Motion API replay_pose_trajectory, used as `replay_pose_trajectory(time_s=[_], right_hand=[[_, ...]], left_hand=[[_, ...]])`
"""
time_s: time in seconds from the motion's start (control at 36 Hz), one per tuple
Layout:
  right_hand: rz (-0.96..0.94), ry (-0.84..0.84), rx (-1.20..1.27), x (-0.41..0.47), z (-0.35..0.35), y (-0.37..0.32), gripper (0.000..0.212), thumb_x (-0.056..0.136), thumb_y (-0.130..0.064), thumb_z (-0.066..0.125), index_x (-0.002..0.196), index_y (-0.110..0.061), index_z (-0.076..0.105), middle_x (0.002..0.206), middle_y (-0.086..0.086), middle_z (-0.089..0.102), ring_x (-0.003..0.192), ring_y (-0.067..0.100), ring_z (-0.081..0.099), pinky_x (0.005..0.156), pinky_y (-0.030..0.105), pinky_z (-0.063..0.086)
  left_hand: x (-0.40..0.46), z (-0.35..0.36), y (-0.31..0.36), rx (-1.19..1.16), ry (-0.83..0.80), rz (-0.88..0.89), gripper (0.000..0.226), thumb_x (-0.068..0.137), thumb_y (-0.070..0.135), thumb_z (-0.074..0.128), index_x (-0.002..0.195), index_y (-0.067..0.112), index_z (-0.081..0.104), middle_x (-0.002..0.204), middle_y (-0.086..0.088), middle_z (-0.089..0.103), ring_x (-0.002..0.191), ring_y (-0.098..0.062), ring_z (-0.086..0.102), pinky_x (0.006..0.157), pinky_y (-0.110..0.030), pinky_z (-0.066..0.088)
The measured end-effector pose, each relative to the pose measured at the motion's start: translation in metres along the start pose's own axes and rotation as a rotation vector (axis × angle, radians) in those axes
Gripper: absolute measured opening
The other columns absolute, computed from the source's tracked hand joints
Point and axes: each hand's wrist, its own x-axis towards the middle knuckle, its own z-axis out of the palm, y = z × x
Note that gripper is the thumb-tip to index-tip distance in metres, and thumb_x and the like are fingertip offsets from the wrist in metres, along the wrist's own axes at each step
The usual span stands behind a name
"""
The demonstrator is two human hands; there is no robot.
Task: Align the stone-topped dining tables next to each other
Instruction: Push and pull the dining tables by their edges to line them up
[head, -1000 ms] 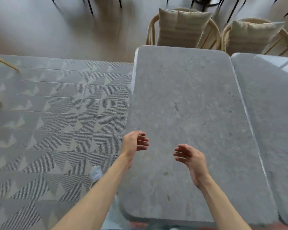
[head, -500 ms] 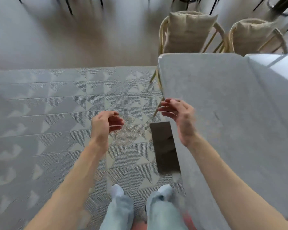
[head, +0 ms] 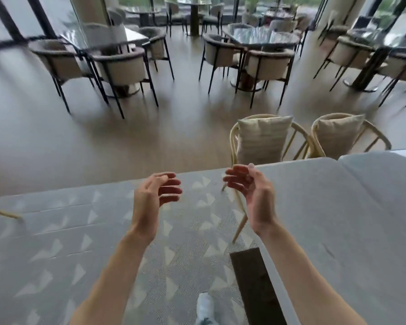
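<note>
Stone slab tops, two of them: near grey rectangular stone-topped dining table point(head: 333, 231) fills right side of view, second grey stone-topped table point(head: 384, 174) butted along its far-right edge, narrow seam between them. Left hand point(head: 150, 198) and right hand point(head: 251, 193) both raised in air, fingers point(head: 171, 191) loosely curved and spread, holding nothing; left hand is over the grey patterned rug point(head: 56, 242), right hand over the near table's left edge, not touching it as far as I can tell. Dark brown slab table leg point(head: 253, 287) shows under left edge. Two rattan chairs with beige cushions point(head: 263, 141) sit at far side. Judgement: tops heavy, rigid, smooth; will slide rather than lift, rug adds drag. Best hold probably the rounded left edge, both hands spread apart, pushing low and square so the surface doesn't twist off the seam. Corners could chip if the tables knock together.
</note>
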Motion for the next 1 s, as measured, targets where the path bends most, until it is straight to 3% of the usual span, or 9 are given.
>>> replay_pose_trajectory(time_s=[0.19,0.31,0.42,0.53,0.72,1.0], right_hand=[[-0.119,0.009,0.011,0.105,0.018,-0.018,0.047,0.095,-0.035,0.04,0.103,0.003,0.068,0.1,0.022,0.073,0.094,0.036,0.07,0.083,0.038,0.053],[-0.168,0.025,0.082,0.185,0.022,-0.018,0.048,0.098,-0.034,0.039,0.102,0.005,0.067,0.099,0.025,0.072,0.092,0.038,0.07,0.081,0.038,0.055],[-0.152,0.07,0.091,0.257,0.02,-0.012,0.045,0.106,-0.025,0.034,0.1,0.004,0.067,0.098,0.027,0.071,0.09,0.039,0.07,0.08,0.043,0.053],[-0.145,0.126,0.049,0.326,0.008,-0.018,0.044,0.104,-0.027,0.035,0.102,0.005,0.066,0.098,0.024,0.072,0.091,0.038,0.07,0.079,0.038,0.056],[-0.174,0.234,-0.009,0.429,-0.008,-0.031,0.04,0.105,-0.015,0.033,0.105,0.012,0.063,0.098,0.028,0.07,0.088,0.034,0.069,0.084,0.043,0.054],[-0.293,0.457,-0.102,0.65,-0.001,-0.005,0.036,0.105,-0.015,0.035,0.099,-0.001,0.068,0.095,0.02,0.074,0.091,0.039,0.069,0.086,0.051,0.053]], left_hand=[[0.109,0.029,0.033,0.019,-0.058,0.108,0.028,0.09,0.02,0.049,0.101,0.006,0.071,0.096,-0.015,0.074,0.083,-0.027,0.071,0.071,-0.035,0.056],[0.182,0.061,0.031,0.019,-0.079,0.149,0.029,0.083,0.025,0.052,0.096,0.01,0.073,0.095,-0.015,0.074,0.082,-0.027,0.071,0.067,-0.032,0.056],[0.255,0.099,0.024,0.019,-0.091,0.126,0.027,0.084,0.023,0.051,0.091,0.011,0.075,0.093,-0.017,0.074,0.08,-0.029,0.07,0.066,-0.034,0.055],[0.338,0.146,0.023,0.023,-0.178,0.085,0.026,0.086,0.02,0.05,0.089,0.012,0.075,0.094,-0.019,0.073,0.079,-0.029,0.07,0.066,-0.034,0.055],[0.458,0.203,0.018,0.003,-0.271,0.078,0.029,0.087,0.023,0.049,0.094,0.009,0.073,0.097,-0.022,0.073,0.083,-0.032,0.07,0.07,-0.037,0.055],[0.681,0.286,0.004,-0.018,-0.468,0.059,0.034,0.088,0.027,0.044,0.096,0.012,0.074,0.097,-0.017,0.074,0.089,-0.035,0.07,0.077,-0.043,0.053]])
